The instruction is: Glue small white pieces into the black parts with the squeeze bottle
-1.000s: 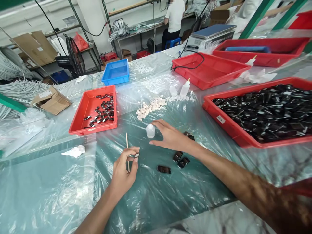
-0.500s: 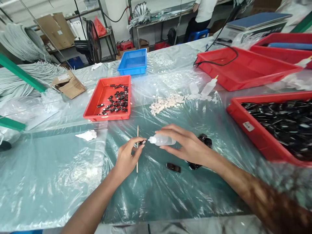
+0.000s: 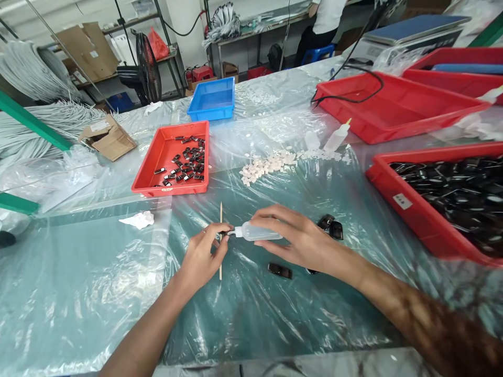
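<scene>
My left hand (image 3: 206, 254) pinches a small black plastic part (image 3: 225, 233) between thumb and fingers; most of the part is hidden. In my right hand (image 3: 298, 235) lies a clear squeeze bottle (image 3: 257, 232) with a white cap, tipped sideways. Its nozzle points left and meets the black part, or nearly so. A thin wooden stick (image 3: 220, 269) lies on the plastic-covered table under my left fingertips. One loose black part (image 3: 280, 270) rests below the bottle. Several more black parts (image 3: 330, 226) sit beyond my right wrist, some covered by it.
A red tray (image 3: 170, 191) at left holds several black parts. Small whitish pieces (image 3: 267, 166) are heaped mid-table, near another bottle (image 3: 336, 137). On the right, a red bin (image 3: 428, 230) is full of black parts. A crumpled white tissue (image 3: 139, 220) lies left; a blue tray (image 3: 212, 113) stands behind.
The bottle has shifted slightly left and down, and its nozzle has closed the gap to the black part. My left hand keeps its pinch and has moved a little left.
</scene>
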Tool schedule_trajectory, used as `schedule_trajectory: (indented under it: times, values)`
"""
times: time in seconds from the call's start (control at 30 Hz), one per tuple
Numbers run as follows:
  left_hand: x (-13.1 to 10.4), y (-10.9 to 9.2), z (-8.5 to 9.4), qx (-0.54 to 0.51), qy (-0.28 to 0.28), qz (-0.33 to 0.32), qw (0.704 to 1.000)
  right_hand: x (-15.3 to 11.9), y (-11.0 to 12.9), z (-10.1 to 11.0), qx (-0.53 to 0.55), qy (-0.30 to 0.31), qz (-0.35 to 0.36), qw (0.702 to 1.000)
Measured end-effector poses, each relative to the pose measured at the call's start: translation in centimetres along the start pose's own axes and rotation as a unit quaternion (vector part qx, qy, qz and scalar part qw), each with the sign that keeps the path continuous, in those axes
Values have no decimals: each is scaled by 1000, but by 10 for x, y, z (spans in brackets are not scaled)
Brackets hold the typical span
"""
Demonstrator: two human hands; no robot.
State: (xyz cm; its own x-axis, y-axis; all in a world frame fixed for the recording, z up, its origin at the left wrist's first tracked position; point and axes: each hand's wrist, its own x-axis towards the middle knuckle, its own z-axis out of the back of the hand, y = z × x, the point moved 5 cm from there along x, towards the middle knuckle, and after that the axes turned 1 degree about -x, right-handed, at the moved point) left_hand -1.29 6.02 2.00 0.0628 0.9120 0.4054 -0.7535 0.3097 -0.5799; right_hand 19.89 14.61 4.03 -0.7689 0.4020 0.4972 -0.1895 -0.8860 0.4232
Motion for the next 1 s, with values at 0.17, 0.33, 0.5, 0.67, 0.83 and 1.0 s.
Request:
schedule_trajectory:
  times: [0.17,0.33,0.5,0.67,0.83,1.0]
  values:
    - [-1,-1,0,6,-1,-1,1000,0,10,5,-13,-12,0,1000]
    - [-1,-1,0,4,-7,-7,1000,-2,19,4,-46,-42,0,998]
    - [-1,-1,0,1,-10,-6,1000,-8,17,-1,-37,-76,2,996]
    - [-1,-3,-2,3,3,-18,1000,-5,21,6,-30,-36,16,999]
    - [0,-7,-3,8,14,-44,999,-2,23,12,-2,-29,29,999]
    - [0,-5,-2,2,7,-32,999,-2,30,11,-49,-38,43,997]
